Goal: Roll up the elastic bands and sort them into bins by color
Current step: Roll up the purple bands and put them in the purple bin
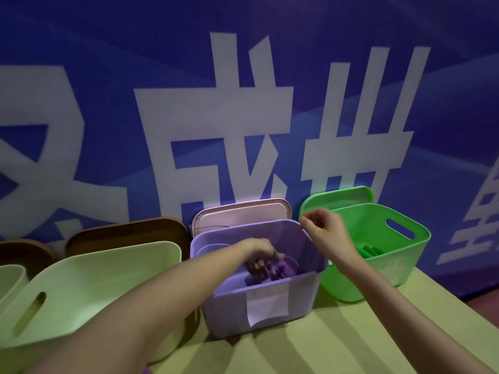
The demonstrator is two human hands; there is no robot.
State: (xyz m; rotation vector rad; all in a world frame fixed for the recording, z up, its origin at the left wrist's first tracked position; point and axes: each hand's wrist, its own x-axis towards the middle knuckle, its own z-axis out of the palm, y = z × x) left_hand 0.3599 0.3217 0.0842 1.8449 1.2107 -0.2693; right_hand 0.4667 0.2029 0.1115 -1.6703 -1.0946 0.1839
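A purple bin (259, 306) stands in the middle of the table, a white label on its front. My left hand (262, 256) reaches down inside it and its curled fingers grip a rolled purple band (283, 267); other purple rolls lie on the bin floor beneath. My right hand (324, 230) pinches the bin's far right rim with thumb and fingers. To the right stands a green bin (399, 255) with green rolled bands (371, 251) inside. A pale green bin (89, 287) stands on the left.
Lids lean against the blue banner wall behind the bins: a pink one (243, 213), a green one (334, 197) and brown ones (127, 233). Another pale bin (9, 279) shows at the left edge. The yellow-green tabletop (337, 344) ends at the right.
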